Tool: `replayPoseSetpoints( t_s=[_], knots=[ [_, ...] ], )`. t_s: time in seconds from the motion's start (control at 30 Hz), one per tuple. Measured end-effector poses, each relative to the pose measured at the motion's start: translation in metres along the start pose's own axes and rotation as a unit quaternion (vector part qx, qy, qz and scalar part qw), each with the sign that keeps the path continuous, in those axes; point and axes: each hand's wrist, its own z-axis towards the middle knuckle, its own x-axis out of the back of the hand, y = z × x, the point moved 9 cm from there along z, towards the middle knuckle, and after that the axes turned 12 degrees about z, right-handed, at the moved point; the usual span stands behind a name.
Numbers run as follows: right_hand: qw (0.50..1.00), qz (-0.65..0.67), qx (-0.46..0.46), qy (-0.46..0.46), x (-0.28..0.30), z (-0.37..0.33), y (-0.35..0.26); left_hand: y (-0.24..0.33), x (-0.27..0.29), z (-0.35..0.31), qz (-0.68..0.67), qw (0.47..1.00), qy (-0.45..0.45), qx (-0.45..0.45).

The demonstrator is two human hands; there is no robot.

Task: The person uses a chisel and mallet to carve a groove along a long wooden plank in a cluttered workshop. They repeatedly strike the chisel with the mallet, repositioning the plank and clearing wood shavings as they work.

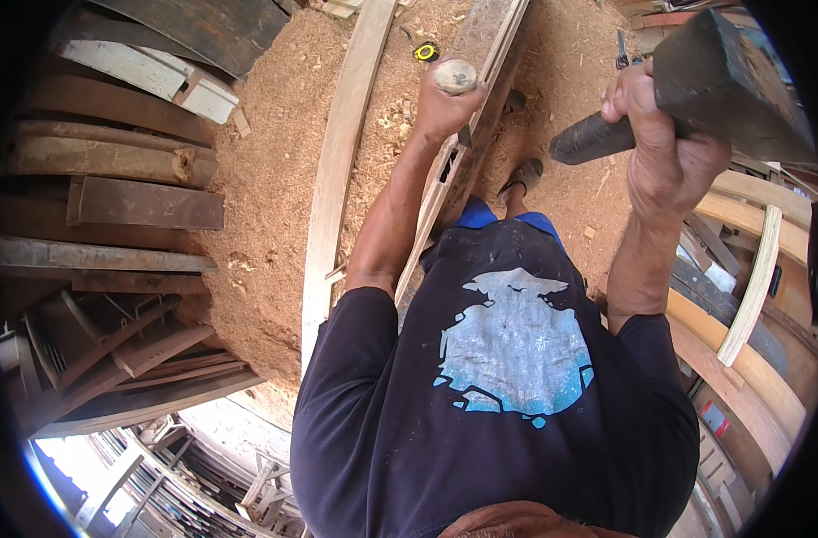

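My left hand (443, 109) is wrapped round an upright chisel, whose round, pale wooden handle end (455, 77) faces up. Below the fist, a bit of dark blade (464, 136) shows over a long wooden beam (483, 31). A narrow slot (447, 165) is cut in the beam close to the blade; whether the tip touches the wood I cannot tell. Raised at the right, my right hand (667, 166) grips a big dark mallet (727, 85) by its handle, just under the blocky head. Mallet and chisel are well apart.
A long pale board (344, 161) lies left of the beam. Near the beam's far part is a yellow tape measure (425, 52). Sawdust and shavings (270, 179) cover the ground. Stacked timber (149, 202) lines the left side, with more boards (752, 287) at the right.
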Motion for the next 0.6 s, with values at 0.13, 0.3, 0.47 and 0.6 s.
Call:
replayPoseSetpoints(
  t_s=[0.13, 0.3, 0.47, 0.6],
  knots=[
    [0.98, -0.169, -0.049, -0.095, -0.017, 0.005, 0.026, -0.006, -0.007, 0.002, 0.009, 1.0, -0.027, -0.002],
    [0.779, -0.516, -0.173, -0.311, -0.028, -0.021, 0.12, 0.016, -0.019, 0.001, -0.033, 0.997, -0.065, -0.033],
    [0.847, -0.442, -0.149, -0.255, -0.028, 0.007, 0.099, -0.004, -0.016, -0.005, 0.005, 1.0, -0.026, 0.0],
    [0.87, -0.435, -0.09, -0.216, -0.031, 0.021, 0.081, -0.014, -0.014, 0.001, 0.016, 0.999, -0.037, 0.024]
  ],
)
